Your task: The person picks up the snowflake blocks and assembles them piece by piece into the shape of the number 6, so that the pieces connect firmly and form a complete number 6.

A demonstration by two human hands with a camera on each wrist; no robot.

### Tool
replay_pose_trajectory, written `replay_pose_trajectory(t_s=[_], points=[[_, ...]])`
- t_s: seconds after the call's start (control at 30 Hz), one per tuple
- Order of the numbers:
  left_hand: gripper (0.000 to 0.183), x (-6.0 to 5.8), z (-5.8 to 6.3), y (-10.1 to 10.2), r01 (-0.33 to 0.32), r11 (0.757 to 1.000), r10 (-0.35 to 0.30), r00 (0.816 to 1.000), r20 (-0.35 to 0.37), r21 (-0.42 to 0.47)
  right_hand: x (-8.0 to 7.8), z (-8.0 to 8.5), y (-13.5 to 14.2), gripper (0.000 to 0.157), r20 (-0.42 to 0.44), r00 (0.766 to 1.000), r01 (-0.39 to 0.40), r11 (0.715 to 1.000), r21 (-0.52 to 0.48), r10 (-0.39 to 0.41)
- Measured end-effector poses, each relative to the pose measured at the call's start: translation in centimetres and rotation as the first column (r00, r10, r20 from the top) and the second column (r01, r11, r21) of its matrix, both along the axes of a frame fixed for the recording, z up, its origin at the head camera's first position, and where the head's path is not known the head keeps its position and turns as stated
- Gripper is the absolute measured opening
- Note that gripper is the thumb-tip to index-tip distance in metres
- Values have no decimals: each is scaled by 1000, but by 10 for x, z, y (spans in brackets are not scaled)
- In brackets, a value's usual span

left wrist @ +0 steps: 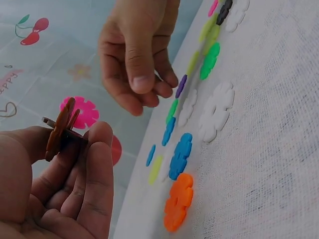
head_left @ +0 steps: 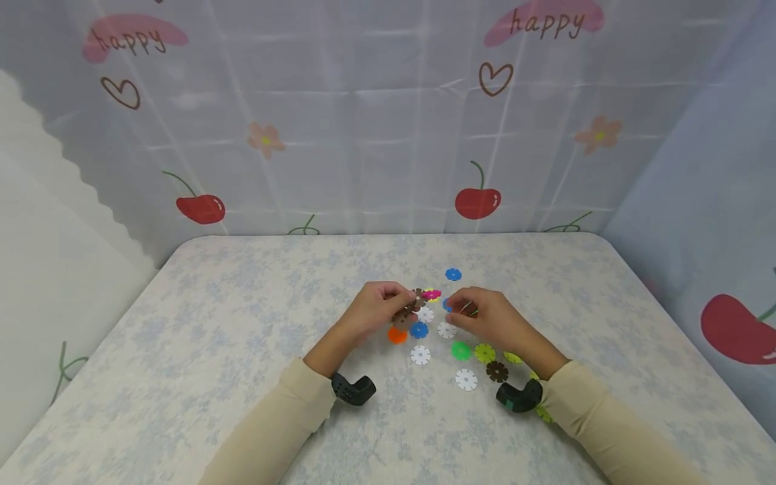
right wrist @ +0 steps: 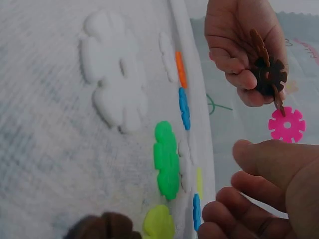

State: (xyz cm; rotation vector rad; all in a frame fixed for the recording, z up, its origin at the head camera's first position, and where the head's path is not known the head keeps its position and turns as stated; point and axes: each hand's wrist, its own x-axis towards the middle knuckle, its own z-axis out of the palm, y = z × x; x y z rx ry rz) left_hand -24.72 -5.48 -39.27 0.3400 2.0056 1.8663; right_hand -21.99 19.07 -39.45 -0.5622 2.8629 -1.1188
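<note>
Between thumb and fingers, my left hand (head_left: pixel 382 306) pinches a small cluster of brown notched discs (right wrist: pixel 269 74) slotted into one another at angles. A pink notched disc (left wrist: pixel 85 113) is joined to the cluster and sticks out on the side toward my right hand (head_left: pixel 485 313). That right hand is a short way from the pink disc, its fingers loosely bent and nothing between them. Below the hands lie an orange disc (head_left: pixel 397 335), a blue disc (head_left: pixel 419 329) and a white disc (head_left: pixel 420 355).
Flat on the patterned tabletop (head_left: pixel 242 404) are more loose discs: a green one (head_left: pixel 461 351), a yellow-green one (head_left: pixel 485 353), a dark brown one (head_left: pixel 497 372) and a white one (head_left: pixel 466 379). Another blue disc (head_left: pixel 453 274) lies farther back. A printed curtain (head_left: pixel 364 135) hangs behind the table.
</note>
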Motion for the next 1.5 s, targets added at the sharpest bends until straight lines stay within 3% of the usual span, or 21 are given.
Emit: replay_pose_trajectory(t_s=[0.2,0.5,0.6,0.67,0.8,0.9,1.1,1.5], points=[[20,-3,-1,-1,-17,1000,17,1000,3,17,-3,-9,2,27,83,994,-84,992,95,76],[19,-5,-7,-2,-22,1000,22,1000,14,20,-3,-7,3,11,127,989,-80,993,82,70],[19,-4,-7,-2,-24,999,24,1000,3,25,-5,-5,6,8,131,991,-26,1000,15,24],[18,-4,-7,-1,-13,999,13,1000,-2,33,-6,-4,8,10,142,990,20,996,-83,-8],[18,-4,-8,-1,12,999,-12,1000,4,48,-8,-2,11,17,224,974,108,945,-310,-38],[18,-4,-8,-1,20,999,-20,1000,6,44,-7,2,10,19,269,963,148,902,-405,-37],[20,-3,-8,-1,45,998,-45,999,-2,35,-3,6,6,20,246,968,154,880,-449,-45],[19,-1,-5,1,40,999,-40,999,6,3,-1,8,2,17,230,972,147,890,-431,-49]])
